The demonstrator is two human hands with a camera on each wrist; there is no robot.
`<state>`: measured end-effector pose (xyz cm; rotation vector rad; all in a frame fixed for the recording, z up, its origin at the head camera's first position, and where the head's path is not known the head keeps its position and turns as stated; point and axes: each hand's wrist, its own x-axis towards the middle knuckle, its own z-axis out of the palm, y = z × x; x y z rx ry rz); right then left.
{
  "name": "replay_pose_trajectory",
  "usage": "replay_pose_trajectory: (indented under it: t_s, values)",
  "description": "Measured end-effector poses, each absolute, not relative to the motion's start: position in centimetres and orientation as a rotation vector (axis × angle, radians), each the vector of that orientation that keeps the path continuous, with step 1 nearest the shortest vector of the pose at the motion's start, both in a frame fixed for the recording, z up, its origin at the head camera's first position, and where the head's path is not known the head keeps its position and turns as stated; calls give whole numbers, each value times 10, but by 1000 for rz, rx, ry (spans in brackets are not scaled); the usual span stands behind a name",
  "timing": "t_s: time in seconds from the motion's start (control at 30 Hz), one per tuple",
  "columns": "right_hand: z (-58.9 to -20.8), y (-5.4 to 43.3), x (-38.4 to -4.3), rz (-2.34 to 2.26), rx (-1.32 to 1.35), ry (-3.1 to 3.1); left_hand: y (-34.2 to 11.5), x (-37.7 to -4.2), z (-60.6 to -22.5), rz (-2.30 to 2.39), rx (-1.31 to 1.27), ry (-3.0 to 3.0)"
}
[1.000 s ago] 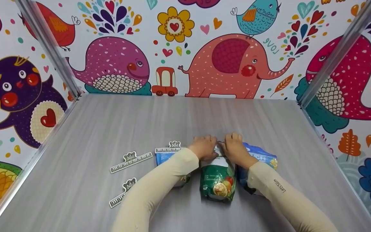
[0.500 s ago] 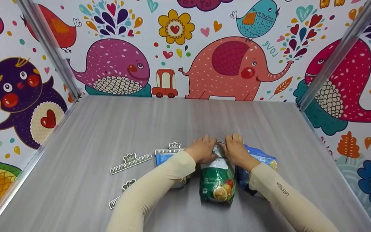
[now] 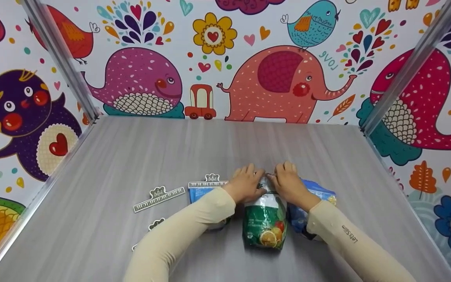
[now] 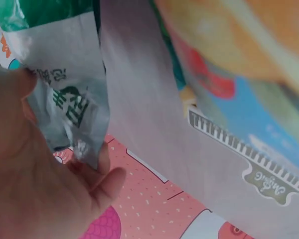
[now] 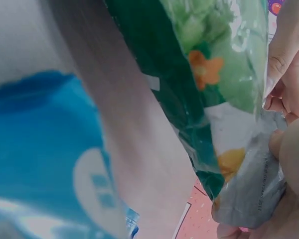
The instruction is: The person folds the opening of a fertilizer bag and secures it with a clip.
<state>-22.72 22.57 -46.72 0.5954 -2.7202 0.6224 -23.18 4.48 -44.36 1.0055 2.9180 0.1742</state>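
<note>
A green and white food bag with fruit pictures stands between both hands in the head view. My left hand pinches the left side of its top edge, fingers behind and thumb in front. On the other side, my right hand pinches the same top edge. The left wrist view shows the bag's grey-white top creased between the left fingers. In the right wrist view, its silvery top corner sits in the right hand's grip. How far the top is folded cannot be seen.
Left of the hands lies a blue bag with a long sealing clip along its top. Two loose clips, one farther back and one partly hidden by the left sleeve, lie farther left. Another blue bag sits behind the right wrist.
Both forearms have spread slightly outward, and the left sleeve covers more of the nearer loose clip. The hands keep their hold on the bag's top; the bag stays in nearly the same place.
</note>
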Motion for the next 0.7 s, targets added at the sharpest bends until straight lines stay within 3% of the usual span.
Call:
replay_pose_trajectory:
  t_s: [0.7]
  values:
    - [-462,230,-221,490,763,-2606,37,-227,-453,48,1067,3033]
